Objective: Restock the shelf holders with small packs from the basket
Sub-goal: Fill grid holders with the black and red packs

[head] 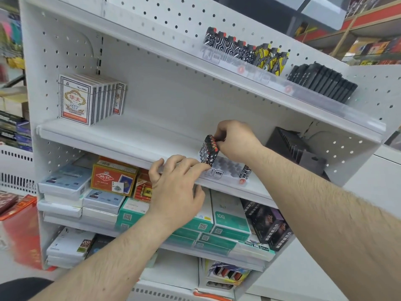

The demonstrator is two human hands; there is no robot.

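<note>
White pegboard shelving fills the view. A bunch of small dark packs with red tops is pinched by the right hand, its grip narrow around their tops, above the clear holder at the middle shelf's front edge. The left hand rests on that edge, fingers loosely curled and touching the packs' lower end. One pack stands at the holder's right end. Boxed card decks sit far left.
</note>
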